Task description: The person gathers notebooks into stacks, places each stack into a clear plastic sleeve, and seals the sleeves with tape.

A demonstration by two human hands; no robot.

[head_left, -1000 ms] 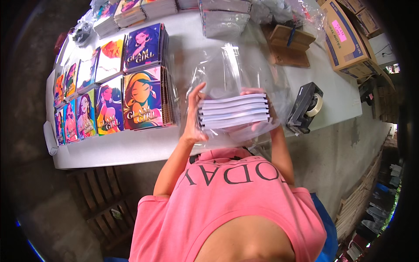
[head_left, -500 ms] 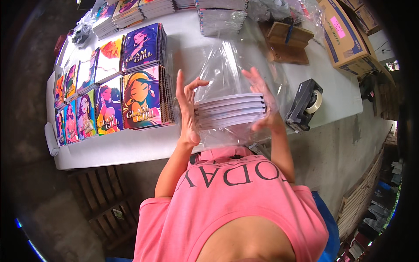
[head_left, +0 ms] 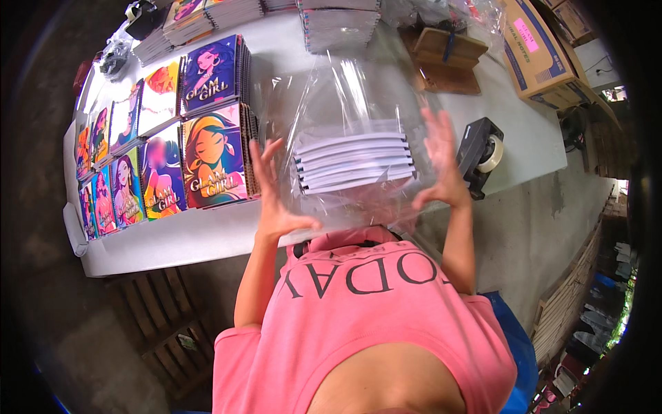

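Note:
A stack of spiral notebooks lies on the white table in front of me, its white page edges turned my way. A clear plastic bag surrounds it, loose and shiny, extending past the stack on the far side. My left hand is at the bag's left side with its fingers spread and thumb pointing inward. On the right side, my right hand is likewise open, fingers stretched upward. Both hands stand a little apart from the stack; whether they touch the film I cannot tell.
Stacked notebooks with colourful illustrated covers fill the table's left. More notebook piles stand at the back. A black tape dispenser sits on the right, with a wooden stand and a cardboard box behind.
Both hands have moved outward, away from the stack's sides, with their fingers opening wider. The whole table scene has shifted slightly left in view.

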